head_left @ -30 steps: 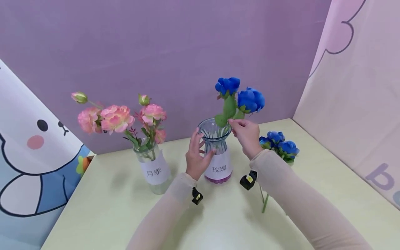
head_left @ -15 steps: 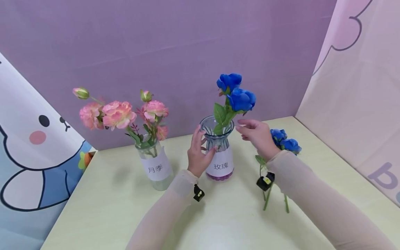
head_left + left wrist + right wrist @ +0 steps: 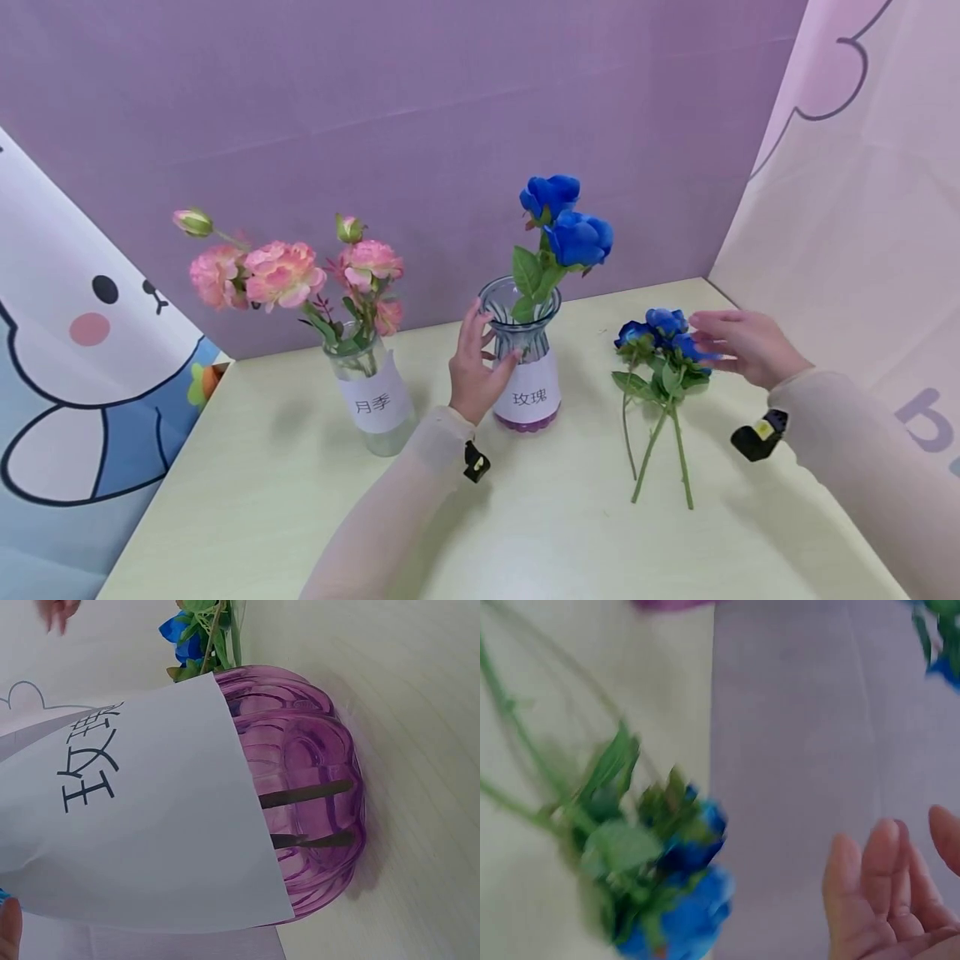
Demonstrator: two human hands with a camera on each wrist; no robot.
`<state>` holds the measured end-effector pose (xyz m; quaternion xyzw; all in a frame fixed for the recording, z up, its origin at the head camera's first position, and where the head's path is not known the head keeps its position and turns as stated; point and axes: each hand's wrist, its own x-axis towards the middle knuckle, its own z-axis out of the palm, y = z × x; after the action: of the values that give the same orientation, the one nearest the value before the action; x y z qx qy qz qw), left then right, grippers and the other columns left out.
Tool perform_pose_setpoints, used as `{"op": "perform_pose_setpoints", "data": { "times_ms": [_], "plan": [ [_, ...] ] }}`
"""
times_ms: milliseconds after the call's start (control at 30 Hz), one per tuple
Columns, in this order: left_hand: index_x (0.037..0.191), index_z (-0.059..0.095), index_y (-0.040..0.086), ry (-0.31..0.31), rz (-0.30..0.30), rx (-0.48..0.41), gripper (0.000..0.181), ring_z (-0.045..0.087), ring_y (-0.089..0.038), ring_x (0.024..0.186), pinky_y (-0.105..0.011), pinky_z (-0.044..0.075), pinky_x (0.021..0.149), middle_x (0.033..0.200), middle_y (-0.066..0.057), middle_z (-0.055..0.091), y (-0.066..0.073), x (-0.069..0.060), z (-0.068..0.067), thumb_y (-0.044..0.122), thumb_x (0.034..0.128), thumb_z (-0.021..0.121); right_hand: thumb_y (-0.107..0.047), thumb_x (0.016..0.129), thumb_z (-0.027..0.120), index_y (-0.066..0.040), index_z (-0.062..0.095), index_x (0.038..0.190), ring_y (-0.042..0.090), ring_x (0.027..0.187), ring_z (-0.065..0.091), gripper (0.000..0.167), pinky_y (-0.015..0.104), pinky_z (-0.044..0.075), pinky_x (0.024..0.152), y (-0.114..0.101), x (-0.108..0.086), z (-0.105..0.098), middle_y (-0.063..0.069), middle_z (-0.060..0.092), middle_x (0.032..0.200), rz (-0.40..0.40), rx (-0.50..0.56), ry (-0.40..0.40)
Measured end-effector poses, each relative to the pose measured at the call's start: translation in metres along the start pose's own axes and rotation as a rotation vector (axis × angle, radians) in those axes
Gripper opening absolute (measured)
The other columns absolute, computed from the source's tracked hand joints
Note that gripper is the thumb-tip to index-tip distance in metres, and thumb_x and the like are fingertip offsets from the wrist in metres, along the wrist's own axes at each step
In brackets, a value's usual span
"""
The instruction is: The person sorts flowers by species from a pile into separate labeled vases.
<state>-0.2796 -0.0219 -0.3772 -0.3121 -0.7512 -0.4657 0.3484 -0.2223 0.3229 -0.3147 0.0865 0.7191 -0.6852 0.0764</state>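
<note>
A glass vase (image 3: 522, 342), blue-grey at the top and purple at its base (image 3: 322, 761), wears a white paper label. My left hand (image 3: 480, 367) grips its neck from the left, thumb in front and fingers up by the rim. Two blue roses (image 3: 573, 233) stand in it, and two stem ends show through the purple glass in the left wrist view. To the right, several more blue roses (image 3: 663, 333) lie on the table, stems toward me. My right hand (image 3: 746, 343) hovers by their blooms, fingers loosely extended and holding nothing; the right wrist view shows the fingers apart from the flowers.
A clear glass vase (image 3: 382, 433), also labelled, holds pink flowers (image 3: 285, 275) on the left. The pale table (image 3: 247, 492) ends at a purple backdrop (image 3: 420, 125). A printed cloth (image 3: 862, 225) hangs on the right.
My right hand let go of a blue rose, which now stands in the vase, then moved right to the roses on the table. My left hand stayed on the vase.
</note>
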Motion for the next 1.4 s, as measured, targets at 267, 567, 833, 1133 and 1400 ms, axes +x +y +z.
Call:
{"op": "perform_pose_setpoints", "data": {
  "times_ms": [267, 567, 833, 1133, 1400],
  "plan": [
    [0.125, 0.043, 0.0, -0.005, -0.007, -0.005, 0.056, 0.063, -0.038, 0.105, -0.031, 0.059, 0.067, 0.147, -0.023, 0.034, 0.0, 0.0, 0.001, 0.001, 0.0793, 0.076, -0.021, 0.094, 0.062, -0.019, 0.064, 0.089, 0.01, 0.077, 0.068, 0.006, 0.032, 0.058, 0.078, 0.046, 0.006, -0.029, -0.003, 0.07, 0.083, 0.271, 0.066, -0.097],
    [0.125, 0.043, 0.0, -0.012, -0.028, -0.011, 0.056, 0.063, -0.039, 0.105, -0.032, 0.059, 0.068, 0.147, -0.024, 0.034, 0.002, 0.001, 0.0, 0.002, 0.0795, 0.076, -0.011, 0.095, 0.059, -0.01, 0.063, 0.093, 0.012, 0.066, 0.069, 0.005, 0.03, 0.059, 0.066, 0.086, 0.009, -0.005, 0.005, 0.071, 0.079, 0.351, 0.13, -0.087],
    [0.125, 0.044, -0.001, 0.0, -0.029, -0.015, 0.056, 0.063, -0.04, 0.104, -0.033, 0.059, 0.067, 0.148, -0.023, 0.033, 0.002, 0.002, -0.002, 0.002, 0.0796, 0.076, 0.005, 0.093, 0.051, 0.01, 0.013, 0.145, 0.013, 0.063, 0.068, 0.064, 0.025, 0.058, 0.064, 0.093, 0.01, 0.011, 0.006, 0.069, 0.072, 0.357, 0.206, -0.13],
    [0.125, 0.044, -0.001, -0.001, -0.028, -0.021, 0.055, 0.063, -0.039, 0.104, -0.033, 0.059, 0.066, 0.148, -0.022, 0.033, 0.002, 0.0, -0.001, 0.002, 0.0797, 0.076, 0.006, 0.09, 0.055, 0.017, 0.011, 0.137, 0.011, 0.053, 0.062, 0.066, 0.026, 0.057, 0.053, 0.099, 0.011, 0.035, 0.003, 0.062, 0.064, 0.287, -0.002, 0.026],
    [0.125, 0.043, 0.0, -0.011, -0.024, -0.01, 0.056, 0.063, -0.038, 0.105, -0.032, 0.059, 0.068, 0.148, -0.022, 0.033, 0.002, 0.001, 0.0, 0.002, 0.0799, 0.076, 0.011, 0.082, 0.056, 0.022, 0.015, 0.138, 0.011, 0.05, 0.061, 0.07, 0.027, 0.057, 0.052, 0.104, 0.018, 0.045, 0.005, 0.062, 0.06, 0.252, -0.104, 0.128]
  ]
}}
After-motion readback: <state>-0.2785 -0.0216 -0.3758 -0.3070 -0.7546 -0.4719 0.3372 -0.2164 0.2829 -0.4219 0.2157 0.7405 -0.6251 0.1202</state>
